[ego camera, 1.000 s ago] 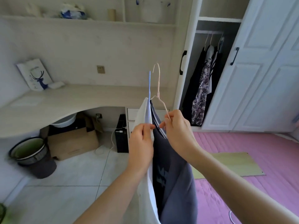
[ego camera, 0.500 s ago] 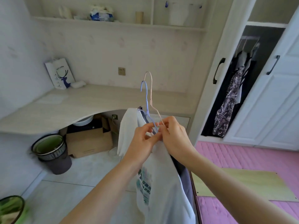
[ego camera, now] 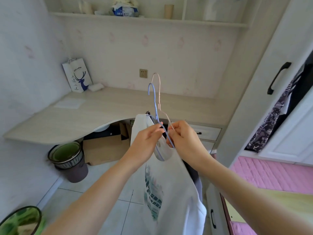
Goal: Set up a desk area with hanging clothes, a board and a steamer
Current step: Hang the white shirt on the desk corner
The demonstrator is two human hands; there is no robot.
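Hands: both are raised side by side in front of the desk, each grasping a wire hanger.
Left hand (ego camera: 147, 139): fingertips pinch the blue hanger (ego camera: 155, 106) where its neck meets the shoulder wire.
Right hand (ego camera: 183, 139): fingers are curled around the pale pink hanger (ego camera: 159, 92) low on its neck, and they also touch the blue wire that runs down past them.
Desk (ego camera: 94, 116): a pale wood top curves along the back wall and the left wall, behind the hands.
Wardrobe (ego camera: 277, 92): white, at the right, with its door open on dark and patterned clothes hanging inside.
White T-shirt (ego camera: 171, 192): hangs on the blue hanger below the hands, with a green print on its front.
Dark garment (ego camera: 194, 173): hangs just behind the white T-shirt; only its edge shows at the right.
Cardboard box (ego camera: 105, 148): sits on the tile floor under the desk.
Waste bin (ego camera: 69, 160): dark, with a green liner, left of the cardboard box.
Paper bag (ego camera: 77, 74): white with a blue deer, stands upright in the desk's back left corner.
Hanger hooks: both point up, the pink one higher than the blue, close together in front of the wall socket (ego camera: 143, 73).
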